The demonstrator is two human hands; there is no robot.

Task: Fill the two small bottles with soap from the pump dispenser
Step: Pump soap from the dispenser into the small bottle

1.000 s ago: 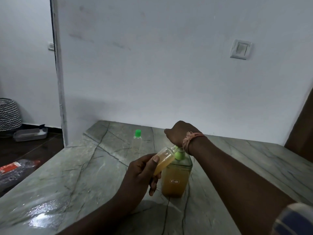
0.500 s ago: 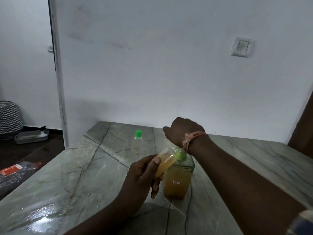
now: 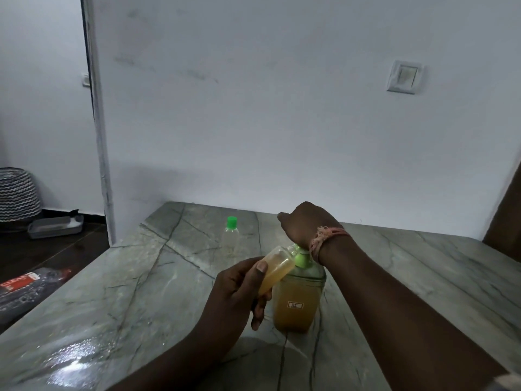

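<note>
The pump dispenser [image 3: 296,300] stands upright on the grey marbled desk [image 3: 141,292], its square body holding amber soap nearly up to the shoulder, a small white label on its front. The right hand [image 3: 306,225] sits on top of it with fingers curled down over the pump head; its grip is hidden from here, so I cannot tell how tightly it closes. A pink thread band [image 3: 324,239] circles that wrist. Just left of the dispenser's green collar [image 3: 302,259], the left hand [image 3: 239,294] grips 1 small bottle [image 3: 275,268], tilted with its open mouth up against the pump and partly filled with amber soap. Behind the dispenser and to its left, the 2nd small bottle [image 3: 230,238] stands on the desk, clear, with a green cap.
</note>
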